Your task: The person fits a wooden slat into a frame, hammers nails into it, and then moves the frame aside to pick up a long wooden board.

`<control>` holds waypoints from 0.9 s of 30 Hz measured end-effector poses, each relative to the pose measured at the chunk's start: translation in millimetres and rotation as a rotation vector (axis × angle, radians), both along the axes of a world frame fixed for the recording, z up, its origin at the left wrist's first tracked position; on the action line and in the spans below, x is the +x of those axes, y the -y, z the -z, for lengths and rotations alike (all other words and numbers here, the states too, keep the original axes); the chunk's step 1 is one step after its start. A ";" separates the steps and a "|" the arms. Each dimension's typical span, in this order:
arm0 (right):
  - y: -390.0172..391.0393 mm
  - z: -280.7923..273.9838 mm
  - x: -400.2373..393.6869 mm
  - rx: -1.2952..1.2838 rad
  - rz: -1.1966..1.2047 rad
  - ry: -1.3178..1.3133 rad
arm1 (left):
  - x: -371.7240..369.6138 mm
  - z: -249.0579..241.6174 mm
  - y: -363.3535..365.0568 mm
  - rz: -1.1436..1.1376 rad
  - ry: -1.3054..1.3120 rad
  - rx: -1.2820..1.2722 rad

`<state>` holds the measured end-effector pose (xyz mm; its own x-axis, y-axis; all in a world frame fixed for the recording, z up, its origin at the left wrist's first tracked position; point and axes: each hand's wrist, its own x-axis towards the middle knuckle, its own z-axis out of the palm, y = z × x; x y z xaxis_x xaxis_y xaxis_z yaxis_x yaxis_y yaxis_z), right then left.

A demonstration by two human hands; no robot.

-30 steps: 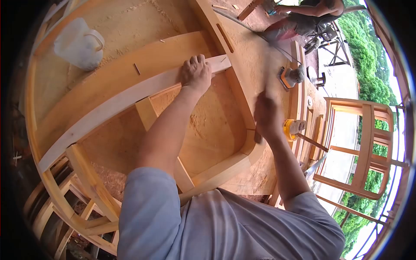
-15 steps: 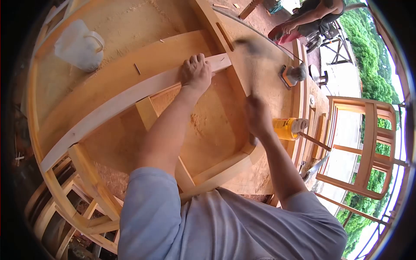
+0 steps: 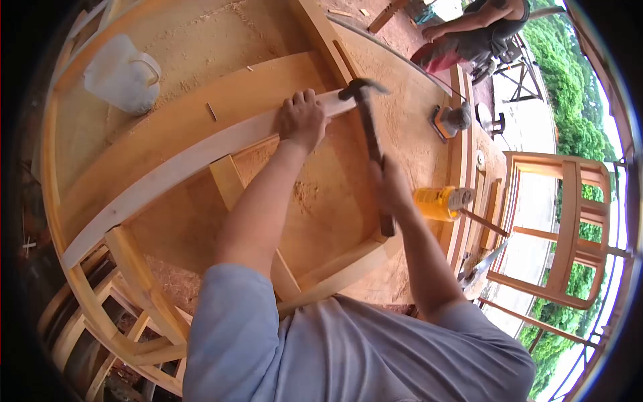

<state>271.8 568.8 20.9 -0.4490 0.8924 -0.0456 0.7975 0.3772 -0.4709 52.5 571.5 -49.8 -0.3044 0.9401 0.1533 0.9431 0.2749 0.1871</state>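
My right hand point(image 3: 393, 186) is wrapped round the handle of a claw hammer point(image 3: 370, 127). The hammer's head is at the right end of a pale curved wooden strip point(image 3: 181, 155), and hides that end in part. Farther left along the strip, my left hand point(image 3: 303, 120) grips it with the fingers over its far edge. The strip lies across a wooden frame point(image 3: 341, 271). Above the strip, a nail point(image 3: 211, 112) sits on a wide curved board point(image 3: 157, 124).
A cut-open white plastic jug point(image 3: 117, 77) stands at upper left among wood shavings. On the right are a yellow bottle point(image 3: 435, 203), a sander point(image 3: 450, 120) and a handsaw point(image 3: 483, 264). A wooden chair-like frame point(image 3: 569, 228) stands beyond. Another person point(image 3: 472, 33) is at upper right.
The hammer, blurred and off to the right before, has swung left to the strip's end, over the spot where a nail showed. My left hand keeps its place on the strip.
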 end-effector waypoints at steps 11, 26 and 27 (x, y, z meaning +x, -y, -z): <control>9.1 -22.6 6.3 -0.489 0.046 -1.353 | 1.8 3.9 -2.7 -0.008 -0.018 0.036; -0.3 2.8 -4.8 -0.102 0.073 -0.007 | 3.7 0.4 -1.5 0.015 -0.026 -0.006; -5.9 -18.0 -13.9 -0.192 0.121 -0.086 | 1.5 -0.9 -5.7 0.001 -0.046 0.024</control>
